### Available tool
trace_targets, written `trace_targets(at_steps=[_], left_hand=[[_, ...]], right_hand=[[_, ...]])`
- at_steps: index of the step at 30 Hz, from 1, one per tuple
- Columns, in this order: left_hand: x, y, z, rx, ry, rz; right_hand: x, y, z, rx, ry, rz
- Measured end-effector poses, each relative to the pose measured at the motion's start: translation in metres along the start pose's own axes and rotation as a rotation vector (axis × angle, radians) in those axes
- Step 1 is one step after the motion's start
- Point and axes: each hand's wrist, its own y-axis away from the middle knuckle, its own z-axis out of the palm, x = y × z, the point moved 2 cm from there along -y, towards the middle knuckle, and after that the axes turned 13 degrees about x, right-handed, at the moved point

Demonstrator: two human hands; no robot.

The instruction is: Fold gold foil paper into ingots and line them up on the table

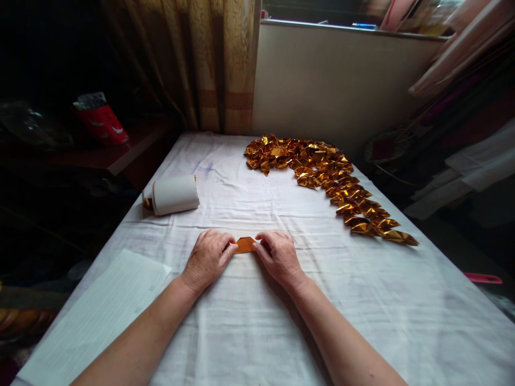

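Note:
A small orange-gold folded piece of paper [245,245] lies between my hands, over the middle of the white cloth. My left hand [210,254] pinches its left end between thumb and fingers. Its right end is pinched by my right hand [279,254] in the same way. The piece is flat, with slanted upper corners and a straight lower edge. Beyond it, shiny gold folded foil pieces [317,155] lie in a long curved heap from the back middle to the right side.
A white roll [176,194] lies on its side at the left, beyond a lined paper sheet [100,316]. White cloth covers the table [249,332]. A red container [102,124] stands on a brown side surface. Curtains [237,64] hang behind, clothes [475,155] at right.

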Motion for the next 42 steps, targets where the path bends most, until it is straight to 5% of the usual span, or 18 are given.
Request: trace_targets(at_steps=[28, 34, 42], left_hand=[[0.004, 0.000, 0.008, -0.053, -0.114, -0.032], [0.005, 0.000, 0.008, -0.034, -0.120, -0.033], [0.006, 0.000, 0.007, -0.001, -0.085, -0.057]], right_hand=[[-0.012, 0.000, -0.001, -0.077, 0.224, -0.068], [-0.024, 0.009, 0.004, -0.298, 0.187, -0.252], [-0.029, 0.015, 0.003, -0.476, 0.266, -0.184]])
